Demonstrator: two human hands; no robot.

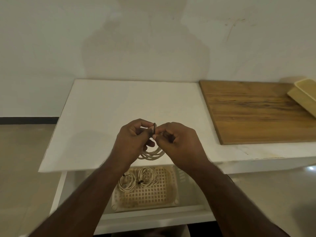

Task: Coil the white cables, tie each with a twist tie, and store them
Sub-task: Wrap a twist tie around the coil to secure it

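Note:
Both hands meet above the front of the white table (106, 106). My left hand (133, 139) holds a coiled white cable (151, 154), whose loops hang below my fingers. A dark twist tie (154, 129) stands upright between the two hands, pinched by the fingertips of my right hand (179, 142) and touching my left fingers. Below the table, in an open drawer, a cream lattice basket (159, 190) holds two coiled white cables (126, 183) (147, 177), each bound with a dark tie.
A wooden board (256, 113) lies on the white surface to the right, with stacked beige trays (304, 96) at its far right corner. A white wall rises behind the table. Tiled floor shows at left and right.

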